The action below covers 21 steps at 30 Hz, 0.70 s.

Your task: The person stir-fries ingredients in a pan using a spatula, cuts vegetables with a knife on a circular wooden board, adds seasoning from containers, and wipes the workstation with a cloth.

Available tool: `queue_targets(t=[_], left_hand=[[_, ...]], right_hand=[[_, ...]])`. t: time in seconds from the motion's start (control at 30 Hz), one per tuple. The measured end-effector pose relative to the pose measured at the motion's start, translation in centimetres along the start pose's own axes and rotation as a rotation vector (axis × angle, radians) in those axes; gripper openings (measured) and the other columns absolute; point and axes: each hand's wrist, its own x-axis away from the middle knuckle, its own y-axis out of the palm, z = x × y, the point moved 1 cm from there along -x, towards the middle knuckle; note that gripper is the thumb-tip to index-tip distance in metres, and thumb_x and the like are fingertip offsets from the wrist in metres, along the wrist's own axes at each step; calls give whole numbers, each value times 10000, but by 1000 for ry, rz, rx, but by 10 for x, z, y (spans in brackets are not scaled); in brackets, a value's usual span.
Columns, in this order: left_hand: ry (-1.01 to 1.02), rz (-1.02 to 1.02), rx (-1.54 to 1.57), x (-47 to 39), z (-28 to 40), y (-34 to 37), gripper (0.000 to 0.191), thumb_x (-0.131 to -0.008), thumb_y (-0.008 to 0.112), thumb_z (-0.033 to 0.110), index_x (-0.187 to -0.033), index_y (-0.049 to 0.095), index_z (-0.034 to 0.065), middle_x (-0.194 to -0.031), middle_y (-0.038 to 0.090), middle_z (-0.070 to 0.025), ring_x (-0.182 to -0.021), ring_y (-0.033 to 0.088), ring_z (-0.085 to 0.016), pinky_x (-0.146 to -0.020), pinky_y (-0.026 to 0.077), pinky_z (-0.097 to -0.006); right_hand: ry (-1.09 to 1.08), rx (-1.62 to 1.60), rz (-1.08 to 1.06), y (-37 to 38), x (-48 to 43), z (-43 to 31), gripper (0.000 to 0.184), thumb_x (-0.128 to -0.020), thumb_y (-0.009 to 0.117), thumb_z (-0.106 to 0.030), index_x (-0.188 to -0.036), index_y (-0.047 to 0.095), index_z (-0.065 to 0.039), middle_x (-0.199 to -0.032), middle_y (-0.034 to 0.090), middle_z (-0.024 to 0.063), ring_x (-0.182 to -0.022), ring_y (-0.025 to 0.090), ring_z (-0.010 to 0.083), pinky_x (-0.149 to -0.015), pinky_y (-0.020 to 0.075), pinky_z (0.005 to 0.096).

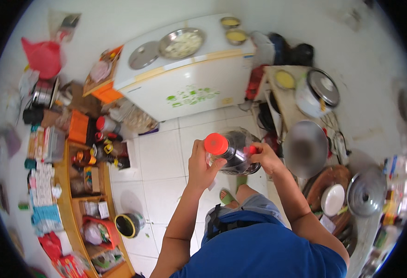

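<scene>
A large clear plastic bottle [237,158] of dark liquid, with a red screw cap, is held in front of my body, above the tiled floor. My left hand [203,163] grips it around the neck and shoulder, just below the cap. On the other side, my right hand [266,158] has its fingers closed around the red handle of the same bottle. The bottle is tilted, its cap towards the left. The cap is on, and the lower part of the bottle is partly hidden by its upper part.
A white chest freezer [186,87] bears a metal basin [182,43] of pale pieces. On the right, a counter holds a rice cooker [318,92], a wok [306,149] and a white bowl [332,199]. A wooden shelf [68,173] and a bin [129,225] stand left.
</scene>
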Motion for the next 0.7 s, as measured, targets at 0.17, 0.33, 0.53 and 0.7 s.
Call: queue_targets(t=[0.17, 0.33, 0.53, 0.7], left_hand=[[-368, 105, -324, -6, -33, -71, 547, -687, 812, 351, -1074, 583, 41, -915, 603, -112, -816, 613, -264, -692, 486, -355], [-515, 326, -367, 13, -73, -136, 575, -665, 822, 372, -1088, 586, 61, -942, 666, -152, -867, 652, -313, -763, 515, -355], [-801, 246, -610, 16, -112, -224, 638, -665, 765, 502, -1108, 570, 85, -898, 676, -125, -829, 665, -305, -710, 521, -379], [-902, 117, -730, 21, -181, -303, 533, -678, 727, 506, -962, 583, 78, -820, 677, -136, -741, 669, -300, -658, 520, -395]], right_hand=[[74, 112, -258, 69, -96, 30, 281, -666, 579, 12, -936, 654, 13, -722, 540, -37, -650, 481, 76, -591, 387, 221], [217, 290, -477, 148, -160, 39, 176, -661, 606, -50, -831, 640, -26, -711, 540, -5, -641, 487, 95, -586, 391, 236], [122, 466, -657, 246, -228, 69, 158, -654, 597, -49, -804, 629, -12, -702, 542, -16, -636, 484, 95, -565, 386, 254], [244, 482, -649, 328, -277, 113, 236, -650, 624, -91, -858, 642, 20, -701, 574, 33, -664, 526, 117, -610, 429, 262]])
